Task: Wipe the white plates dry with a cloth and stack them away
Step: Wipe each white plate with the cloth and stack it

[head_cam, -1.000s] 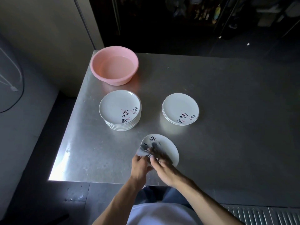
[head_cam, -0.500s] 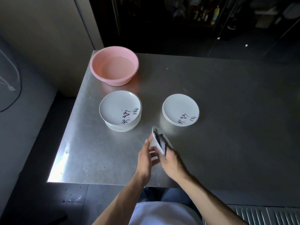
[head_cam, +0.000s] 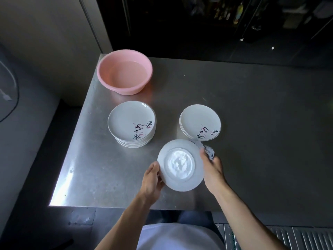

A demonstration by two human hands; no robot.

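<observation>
— Where's the plate?
— Underside up, over the table. The left hand grips its left rim; the right hand clasps the right rim (cloth bunched in it).
— The rest?
— Taller stack left, by the basin; shorter stack right.

An upturned white plate is gripped by the left hand; a cloth is held in the right hand.

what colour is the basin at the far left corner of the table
The basin is pink, clearest in the head view.
</observation>
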